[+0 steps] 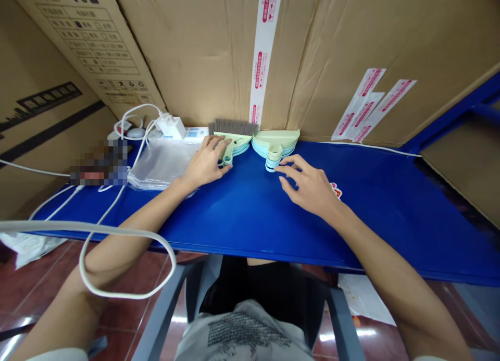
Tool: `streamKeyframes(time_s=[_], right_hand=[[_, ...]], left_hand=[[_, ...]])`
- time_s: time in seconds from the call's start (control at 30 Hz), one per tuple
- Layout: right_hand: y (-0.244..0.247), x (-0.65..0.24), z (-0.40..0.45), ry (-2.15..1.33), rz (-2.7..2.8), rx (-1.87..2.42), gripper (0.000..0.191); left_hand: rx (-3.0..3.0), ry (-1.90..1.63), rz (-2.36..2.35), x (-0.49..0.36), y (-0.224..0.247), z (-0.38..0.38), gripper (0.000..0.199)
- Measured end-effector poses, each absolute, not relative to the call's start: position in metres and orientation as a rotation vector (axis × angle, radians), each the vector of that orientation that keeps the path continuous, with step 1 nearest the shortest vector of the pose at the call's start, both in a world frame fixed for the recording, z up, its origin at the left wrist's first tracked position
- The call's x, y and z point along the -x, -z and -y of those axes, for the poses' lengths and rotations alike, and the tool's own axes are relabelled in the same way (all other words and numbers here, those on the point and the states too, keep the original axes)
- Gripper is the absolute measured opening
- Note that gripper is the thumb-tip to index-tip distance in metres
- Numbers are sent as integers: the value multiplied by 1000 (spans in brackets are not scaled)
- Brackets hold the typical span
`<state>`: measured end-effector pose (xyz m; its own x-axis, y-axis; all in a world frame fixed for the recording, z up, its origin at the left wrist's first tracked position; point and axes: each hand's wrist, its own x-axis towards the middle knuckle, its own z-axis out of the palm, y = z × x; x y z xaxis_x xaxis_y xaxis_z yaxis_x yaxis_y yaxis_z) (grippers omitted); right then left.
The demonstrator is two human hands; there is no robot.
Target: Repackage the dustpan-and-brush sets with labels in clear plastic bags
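Note:
A stack of small hand brushes (238, 142), pale green on top and light blue beneath, with grey bristles, lies at the back of the blue table. My left hand (207, 160) rests over its handle end, fingers outstretched and thumb apart; the exact contact is hard to see. Just right of the brushes is a stack of nested dustpans (276, 137), also green above and blue below, handles toward me. Beside those handles hovers my right hand (307, 186), its fingers parted and holding nothing; whether a fingertip touches the lowest handle, I cannot tell.
Clear plastic bags (164, 163) lie left of my left hand. Behind them stand a power strip (196, 132) and a white plug adapter (172, 125), with white cables (128, 296) looping forward. Cardboard boxes (211, 53) wall the back. A small sticker (336, 190) lies beyond my right wrist.

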<state>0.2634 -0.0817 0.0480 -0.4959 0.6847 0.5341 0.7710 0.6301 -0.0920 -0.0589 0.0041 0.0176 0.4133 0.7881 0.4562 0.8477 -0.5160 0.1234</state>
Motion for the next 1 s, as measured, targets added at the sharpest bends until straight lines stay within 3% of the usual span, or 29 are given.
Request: streamKeyframes(time_s=[0.3, 0.53, 0.7, 0.87, 1.0], right_hand=[[-48, -266, 77, 175, 2277, 1226, 29], [-61, -245, 57, 58, 2220, 1399, 36], [-71, -223, 37, 47, 2245, 1685, 31], [-69, -227, 26, -23, 2293, 1753, 35], [-66, -239, 15, -79, 2264, 1571, 28]], left_hand=[[2495, 717, 1407, 56, -21, 0, 85], [2417, 995, 1395, 55, -25, 4, 58], [2368, 1084, 1398, 58, -30, 3, 36], [2331, 1141, 1398, 64, -34, 1, 27], [2298, 1188, 1407, 69, -38, 0, 26]])
